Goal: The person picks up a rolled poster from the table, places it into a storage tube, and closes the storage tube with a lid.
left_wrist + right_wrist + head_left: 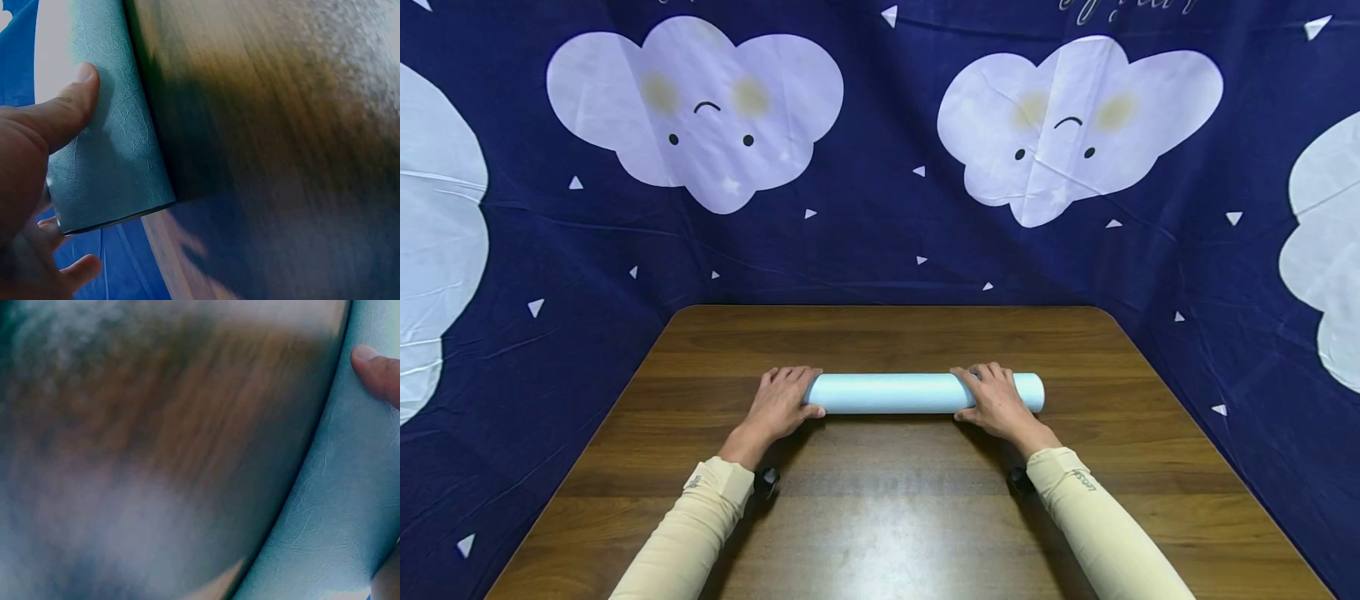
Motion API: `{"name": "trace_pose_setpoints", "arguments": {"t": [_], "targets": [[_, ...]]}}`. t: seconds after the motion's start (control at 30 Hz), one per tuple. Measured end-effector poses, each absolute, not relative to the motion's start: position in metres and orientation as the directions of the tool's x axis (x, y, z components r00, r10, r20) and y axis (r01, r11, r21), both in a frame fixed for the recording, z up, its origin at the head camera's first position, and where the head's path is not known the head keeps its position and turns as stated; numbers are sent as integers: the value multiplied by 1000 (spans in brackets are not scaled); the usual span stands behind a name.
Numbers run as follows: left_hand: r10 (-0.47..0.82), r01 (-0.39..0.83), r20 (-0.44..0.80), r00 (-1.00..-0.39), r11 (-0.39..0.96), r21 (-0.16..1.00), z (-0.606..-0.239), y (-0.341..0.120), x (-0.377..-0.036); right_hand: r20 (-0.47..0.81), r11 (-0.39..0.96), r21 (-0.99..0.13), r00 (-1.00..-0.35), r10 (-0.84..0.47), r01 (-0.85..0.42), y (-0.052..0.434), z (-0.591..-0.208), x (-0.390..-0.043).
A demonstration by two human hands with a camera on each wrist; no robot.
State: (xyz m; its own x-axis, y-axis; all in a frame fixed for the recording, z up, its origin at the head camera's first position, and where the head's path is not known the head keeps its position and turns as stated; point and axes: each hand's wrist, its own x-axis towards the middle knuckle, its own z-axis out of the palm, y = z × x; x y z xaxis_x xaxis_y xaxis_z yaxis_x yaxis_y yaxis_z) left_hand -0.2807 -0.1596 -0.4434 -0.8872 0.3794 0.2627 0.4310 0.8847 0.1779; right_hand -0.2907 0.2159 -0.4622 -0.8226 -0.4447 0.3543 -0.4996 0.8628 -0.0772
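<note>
A pale blue roll with a finely creased, leathery surface lies crosswise on the wooden table. At its left end, my left hand grips it, thumb on the near side and fingers over the top. The left wrist view shows the left thumb pressed along the roll's surface, close to its end. My right hand grips the roll a little short of its right end, which sticks out past the hand. In the right wrist view, the right thumb touches the roll; most fingers there are hidden.
A dark blue cloth printed with white clouds hangs behind the table and along both sides. Small dark devices, one of them the left wrist device, sit under both wrists near the cream sleeves.
</note>
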Motion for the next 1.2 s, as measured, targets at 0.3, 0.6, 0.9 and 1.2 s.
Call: {"name": "trace_pose_setpoints", "arguments": {"t": [0.3,0.6,0.9,1.2], "targets": [[364,409,229,-903,893,191,-440,-157,-279,355,867,-42,-818,-452,-497,216,-460,-290],[368,415,247,-897,892,179,-440,-156,-279,351,867,-75,-827,-439,-492,222,-460,-289],[370,425,278,-886,888,175,-435,-156,-276,356,848,-102,-815,-457,-520,222,-452,-287],[352,412,280,-893,891,193,-429,-151,-275,364,847,-129,-819,-444,-517,219,-450,-282]]}}
